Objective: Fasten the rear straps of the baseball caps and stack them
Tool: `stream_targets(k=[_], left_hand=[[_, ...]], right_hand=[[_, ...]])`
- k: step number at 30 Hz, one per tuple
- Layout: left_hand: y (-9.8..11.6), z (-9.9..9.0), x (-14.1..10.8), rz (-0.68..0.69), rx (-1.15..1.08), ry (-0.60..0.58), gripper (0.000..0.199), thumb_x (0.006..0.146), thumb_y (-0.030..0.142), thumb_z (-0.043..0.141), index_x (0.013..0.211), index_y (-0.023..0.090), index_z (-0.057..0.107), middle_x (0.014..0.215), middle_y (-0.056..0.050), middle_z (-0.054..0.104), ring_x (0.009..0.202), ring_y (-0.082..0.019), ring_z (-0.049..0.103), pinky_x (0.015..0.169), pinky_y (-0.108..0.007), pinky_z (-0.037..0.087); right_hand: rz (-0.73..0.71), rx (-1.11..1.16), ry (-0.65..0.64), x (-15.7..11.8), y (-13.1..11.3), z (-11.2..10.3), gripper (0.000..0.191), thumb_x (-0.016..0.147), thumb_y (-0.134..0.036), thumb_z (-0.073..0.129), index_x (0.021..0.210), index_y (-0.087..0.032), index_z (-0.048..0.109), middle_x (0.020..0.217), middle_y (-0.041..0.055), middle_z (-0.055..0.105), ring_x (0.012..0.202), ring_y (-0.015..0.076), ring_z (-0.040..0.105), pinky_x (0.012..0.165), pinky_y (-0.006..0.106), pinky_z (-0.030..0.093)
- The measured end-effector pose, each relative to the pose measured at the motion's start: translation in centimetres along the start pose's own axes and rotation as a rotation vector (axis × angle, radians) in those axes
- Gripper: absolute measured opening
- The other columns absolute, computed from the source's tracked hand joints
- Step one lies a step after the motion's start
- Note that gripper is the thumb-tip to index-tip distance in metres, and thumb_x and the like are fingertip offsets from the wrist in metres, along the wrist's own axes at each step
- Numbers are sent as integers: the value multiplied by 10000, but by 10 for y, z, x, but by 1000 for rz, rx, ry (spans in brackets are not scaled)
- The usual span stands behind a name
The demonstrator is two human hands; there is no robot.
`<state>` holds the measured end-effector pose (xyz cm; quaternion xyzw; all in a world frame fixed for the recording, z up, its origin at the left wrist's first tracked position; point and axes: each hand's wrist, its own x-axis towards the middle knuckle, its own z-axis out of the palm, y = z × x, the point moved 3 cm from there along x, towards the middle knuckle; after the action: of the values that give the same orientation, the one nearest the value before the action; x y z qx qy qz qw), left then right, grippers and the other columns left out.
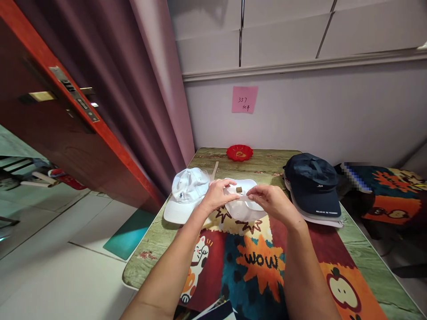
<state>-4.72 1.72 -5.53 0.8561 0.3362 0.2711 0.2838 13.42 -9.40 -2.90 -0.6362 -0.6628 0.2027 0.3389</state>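
Between both hands is a white cap (pixel 246 211), its back strap and opening facing me and a small brownish tab showing inside. My left hand (pixel 218 194) pinches the left end of the strap between thumb and fingers. At the strap's right end, my right hand (pixel 268 199) has its thumb and fingertips closed on it. Just left of my left hand rests another white cap (pixel 190 189) with a small dark logo, its brim toward me. To the right of my right hand, a dark navy cap (pixel 312 182) lies on top of lighter caps.
A red scalloped dish (pixel 239 153) stands at the back of the wood-patterned table (pixel 143 262). A colourful mat (pixel 260 284) covers the table's middle. A pink note (pixel 244 99) is on the wall. To the left are a curtain (pixel 147 89) and an open door (pixel 66 115).
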Motion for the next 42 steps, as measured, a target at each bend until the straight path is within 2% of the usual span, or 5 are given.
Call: stream_targets(k=[6,13,22,29,42], left_hand=[[11,7,3,63,186,17,233,787,336,780,1010,271,754,1031,-17,763,1050,-248,639,1081,-458,351],[14,13,0,155,339,62,185,841,307,726,1024,282,725,966,-9,727,1062,-249,614,1184,-584,143],[25,17,-10,374,606,175,114,894,195,610,973,211,691,978,-94,675,957,-262,578,835,-405,432],[17,25,-17,231,98,404,230,882,133,596,1068,204,713,980,-66,682,898,-181,655,819,-300,530],[7,23,-14,86,-309,405,188,827,187,708,999,214,778,1026,-65,770,965,-202,710,884,-332,563]], right_hand=[[45,133,205,3,8,-2,235,970,-372,442,802,-231,527,665,-8,623,608,155,532,620,269,346],[107,453,276,11,20,6,352,882,-525,587,1006,-197,623,782,25,650,648,156,529,595,266,389],[131,206,315,10,18,4,382,865,-538,576,906,-200,750,771,59,718,663,184,582,592,272,379],[230,-38,264,13,17,11,287,875,-425,500,774,-243,698,668,17,664,619,177,540,583,272,317],[190,206,289,18,27,20,419,822,-582,587,756,-203,754,643,38,692,595,176,575,534,259,345]])
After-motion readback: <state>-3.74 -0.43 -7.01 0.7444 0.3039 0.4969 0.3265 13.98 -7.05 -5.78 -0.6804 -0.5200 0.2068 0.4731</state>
